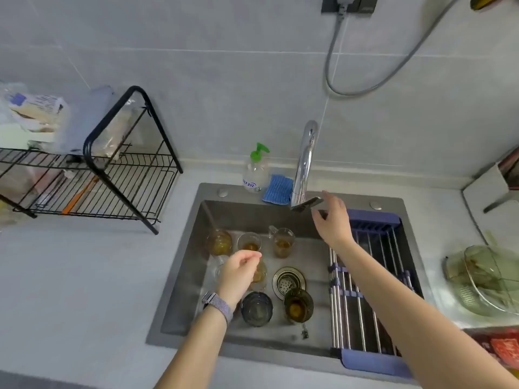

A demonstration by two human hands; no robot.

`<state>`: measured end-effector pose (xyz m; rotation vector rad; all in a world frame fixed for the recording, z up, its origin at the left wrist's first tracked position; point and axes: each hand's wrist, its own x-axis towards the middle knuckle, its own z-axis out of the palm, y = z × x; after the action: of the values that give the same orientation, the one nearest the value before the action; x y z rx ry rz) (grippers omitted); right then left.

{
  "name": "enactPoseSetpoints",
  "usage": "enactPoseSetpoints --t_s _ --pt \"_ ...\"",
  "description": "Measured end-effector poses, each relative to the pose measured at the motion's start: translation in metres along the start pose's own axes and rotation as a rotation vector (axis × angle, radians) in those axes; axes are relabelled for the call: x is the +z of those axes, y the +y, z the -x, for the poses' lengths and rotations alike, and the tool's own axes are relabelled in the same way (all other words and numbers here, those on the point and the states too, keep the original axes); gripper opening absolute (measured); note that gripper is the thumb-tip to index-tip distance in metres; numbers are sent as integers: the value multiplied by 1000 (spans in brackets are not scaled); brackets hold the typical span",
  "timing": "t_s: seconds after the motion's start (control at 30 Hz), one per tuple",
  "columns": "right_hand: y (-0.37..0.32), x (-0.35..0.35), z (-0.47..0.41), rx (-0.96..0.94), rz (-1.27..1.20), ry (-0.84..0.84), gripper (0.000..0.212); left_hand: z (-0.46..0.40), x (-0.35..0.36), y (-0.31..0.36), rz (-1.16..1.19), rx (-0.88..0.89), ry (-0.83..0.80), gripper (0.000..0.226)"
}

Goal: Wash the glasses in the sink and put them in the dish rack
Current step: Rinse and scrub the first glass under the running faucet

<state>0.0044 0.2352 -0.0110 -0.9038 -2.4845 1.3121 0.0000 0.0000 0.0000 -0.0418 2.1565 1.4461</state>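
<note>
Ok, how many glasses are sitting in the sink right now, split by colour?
Clear glasses with amber dregs: 3
Amber glass: 1
Grey-blue glass: 1
Dark green glass: 1
Total: 6 plainly visible; the left hand may hide more.

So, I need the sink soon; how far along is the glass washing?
Barely started. Nothing looks washed: the black wire dish rack holds no glasses, and several clear glasses with amber dregs stand in the grey steel sink. In hand: the right hand reaches the chrome faucet's lever; the left hand hovers over the glasses. Every glass remains.
</note>
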Motion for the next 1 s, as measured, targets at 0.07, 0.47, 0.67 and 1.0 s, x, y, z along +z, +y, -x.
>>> enactPoseSetpoints --t_s 0.07,0.47,0.67,1.0 --pt "-4 2 -14 -19 98 -26 54 -7 2 1 4 -10 7 18" --pt "7 17 -37 63 104 -43 26 -38 6 -26 -60 -78 -68 13" --pt "6 20 -36 88 71 -13 22 -44 3 -37 -98 -94 -79 14" --pt "14 30 -26 38 77 44 20 -55 -5 -43 -46 -90 -80 15"
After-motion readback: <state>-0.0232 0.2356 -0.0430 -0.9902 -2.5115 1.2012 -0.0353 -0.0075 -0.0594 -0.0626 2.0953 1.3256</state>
